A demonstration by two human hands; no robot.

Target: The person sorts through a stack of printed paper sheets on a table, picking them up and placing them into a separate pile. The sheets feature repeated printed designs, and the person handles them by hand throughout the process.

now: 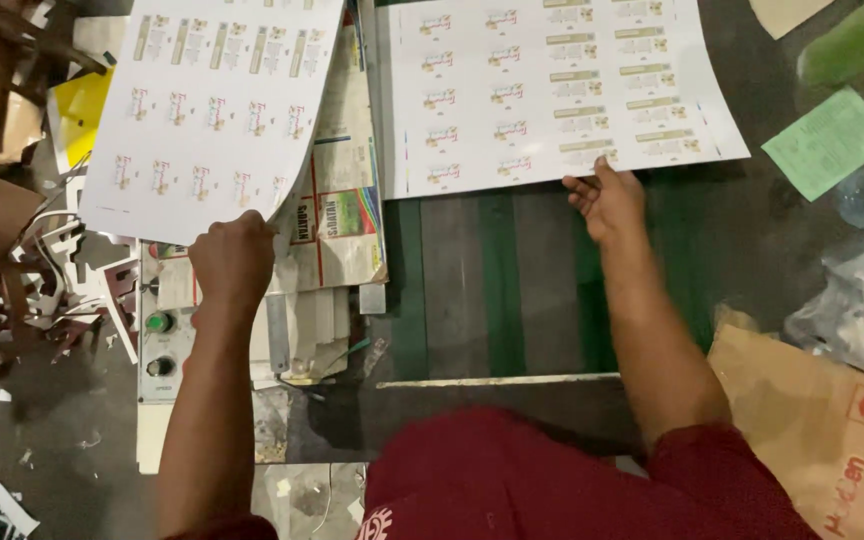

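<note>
The left hand is closed in a fist on the lower corner of a white printed sheet, which rises up and away from the knuckles, its near edge lifted and curling over a stack of colourful printed paper. The right hand lies mostly open, fingers spread flat and pressing the near edge of a second printed sheet, which stretches away from the fingertips across the dark green table. Just below the left wrist sits a panel with a green button. A green slip lies well off to the right.
</note>
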